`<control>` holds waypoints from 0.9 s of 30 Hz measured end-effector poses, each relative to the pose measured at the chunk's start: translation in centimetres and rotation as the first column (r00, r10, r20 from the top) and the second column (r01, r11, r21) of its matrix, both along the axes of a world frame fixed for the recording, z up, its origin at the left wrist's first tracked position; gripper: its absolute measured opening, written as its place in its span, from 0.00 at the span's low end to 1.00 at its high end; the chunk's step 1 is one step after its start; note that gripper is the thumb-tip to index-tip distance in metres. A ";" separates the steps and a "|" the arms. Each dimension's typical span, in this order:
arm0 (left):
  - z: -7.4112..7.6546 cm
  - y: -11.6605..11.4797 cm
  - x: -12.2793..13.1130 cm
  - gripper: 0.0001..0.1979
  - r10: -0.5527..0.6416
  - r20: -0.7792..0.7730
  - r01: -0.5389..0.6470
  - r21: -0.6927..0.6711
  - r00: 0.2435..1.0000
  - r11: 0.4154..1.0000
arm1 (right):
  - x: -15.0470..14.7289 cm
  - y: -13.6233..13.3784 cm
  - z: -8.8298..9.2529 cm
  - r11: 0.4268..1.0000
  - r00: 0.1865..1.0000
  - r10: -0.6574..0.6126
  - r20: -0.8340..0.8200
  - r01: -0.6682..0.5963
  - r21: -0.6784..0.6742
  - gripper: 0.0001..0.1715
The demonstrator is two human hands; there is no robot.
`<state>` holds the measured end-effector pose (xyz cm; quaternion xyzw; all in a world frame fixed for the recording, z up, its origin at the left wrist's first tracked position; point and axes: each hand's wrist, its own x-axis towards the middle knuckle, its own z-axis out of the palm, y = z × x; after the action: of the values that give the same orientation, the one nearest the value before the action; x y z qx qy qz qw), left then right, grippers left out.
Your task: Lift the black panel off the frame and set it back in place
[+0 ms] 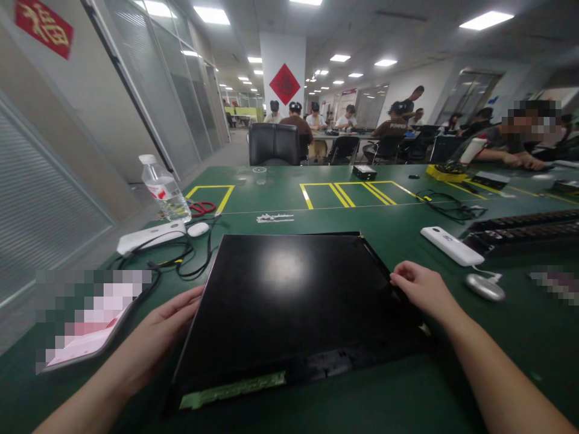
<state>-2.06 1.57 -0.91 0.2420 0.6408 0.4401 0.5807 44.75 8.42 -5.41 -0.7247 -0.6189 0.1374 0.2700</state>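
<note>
A flat black display panel (294, 301) lies on the green table (497, 337) in front of me, with a green circuit strip (235, 389) along its near edge. My left hand (165, 328) rests against the panel's left edge, fingers stretched along it. At the right edge my right hand (418, 289) has its fingers curled and pinched on the panel's rim.
At the left are a water bottle (163, 188), red scissors (202, 208), a white power strip (151, 236) and black cables (181, 259). A white box (451, 245), a silver mouse (485, 286) and a black keyboard (525, 230) lie right. People sit at tables behind.
</note>
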 end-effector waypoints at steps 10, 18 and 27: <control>-0.7 0.3 -0.8 0.27 -0.065 -0.077 0.069 0.057 0.995 0.996 | -0.2 -0.1 0.1 1.000 1.000 0.003 0.017 -0.003 0.005 0.12; -0.7 0.1 -0.6 0.40 -0.055 -0.093 0.058 0.033 0.994 0.998 | -0.4 -0.1 0.2 1.000 1.000 -0.012 0.015 0.012 -0.015 0.13; -0.7 -0.1 -0.8 0.41 -0.071 -0.137 0.083 0.087 0.988 0.993 | -0.3 0.0 -0.1 1.000 1.000 -0.003 0.009 0.003 -0.007 0.13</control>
<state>-2.88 1.48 -1.58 0.3223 0.6474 0.4295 0.5409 44.42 8.42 -5.54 -0.7271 -0.6186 0.1362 0.2648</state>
